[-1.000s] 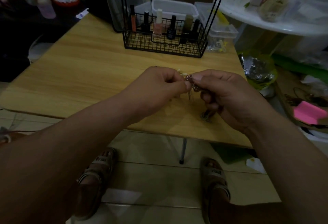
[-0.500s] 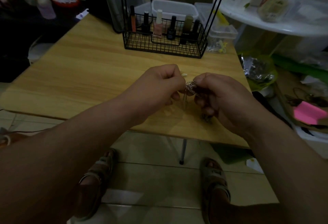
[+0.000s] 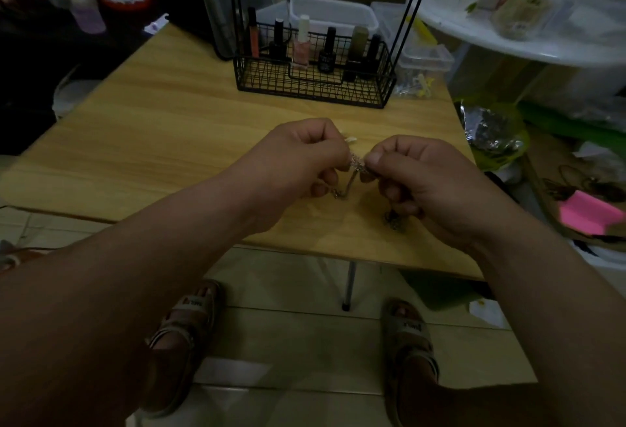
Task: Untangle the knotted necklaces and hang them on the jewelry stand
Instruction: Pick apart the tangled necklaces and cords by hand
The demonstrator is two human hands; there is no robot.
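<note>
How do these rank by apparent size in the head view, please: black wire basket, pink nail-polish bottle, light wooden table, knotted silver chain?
Largest first:
light wooden table
black wire basket
pink nail-polish bottle
knotted silver chain

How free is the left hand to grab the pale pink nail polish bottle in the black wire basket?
Probably not yet: left hand and right hand both pinch the knotted silver necklace chain. Path looks clear otherwise; the pale pink nail polish bottle stands in the open-topped black wire basket.
</note>
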